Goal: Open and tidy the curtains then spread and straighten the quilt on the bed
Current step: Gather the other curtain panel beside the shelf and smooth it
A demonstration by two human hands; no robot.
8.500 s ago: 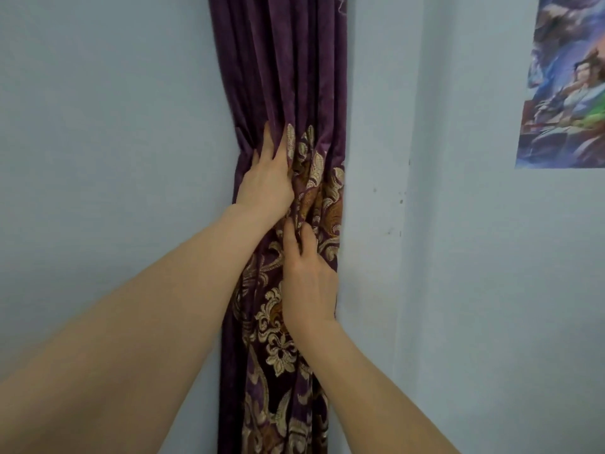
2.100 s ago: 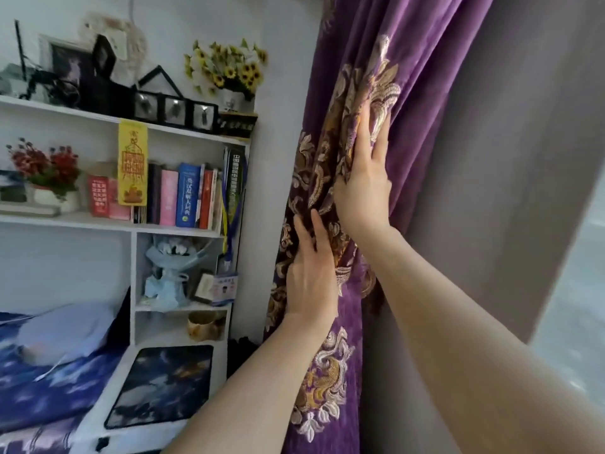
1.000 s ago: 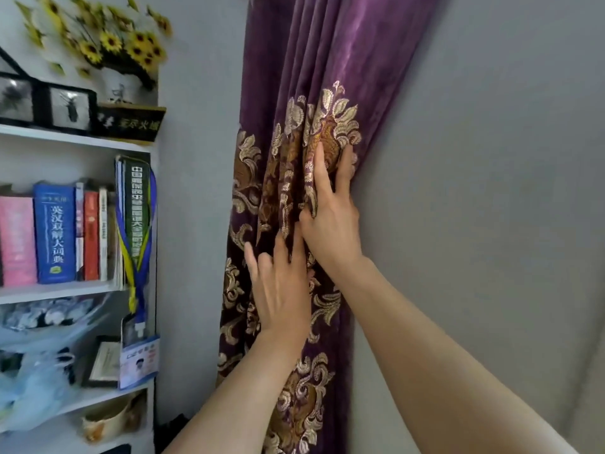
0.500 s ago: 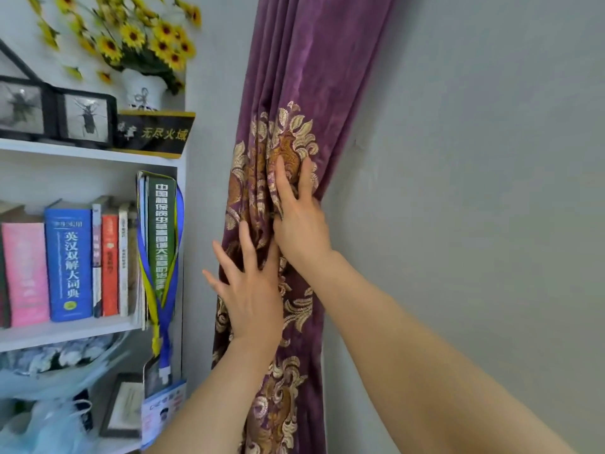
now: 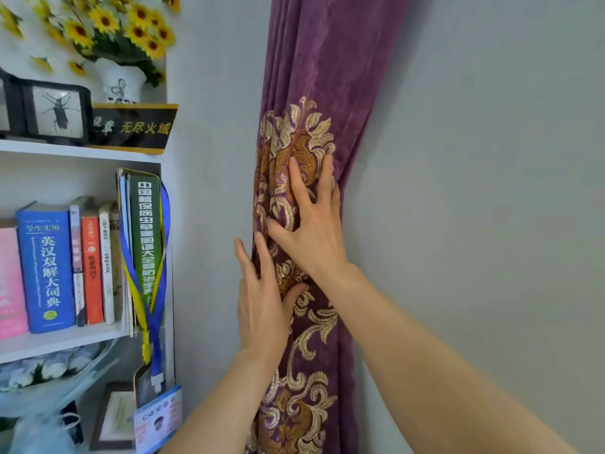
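Curtain (image 5: 327, 60): I read its axis 12-to-6.
Right hand (image 5: 314, 237): flat, pressing the folds.
Left hand (image 5: 262, 306): flat, 7 o'clock of right.

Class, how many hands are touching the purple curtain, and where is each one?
2. The right hand lies flat, higher up, on the curtain over its gold embroidery; the left hand is lower, at its left edge, thumb on the fabric. No others seem hidden.

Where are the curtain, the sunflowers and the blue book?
curtain (image 5: 320, 60), head view, plain purple folds above the embroidery.
sunflowers (image 5: 104, 20), head view, a yellow bloom.
blue book (image 5: 45, 267), head view, its spine.
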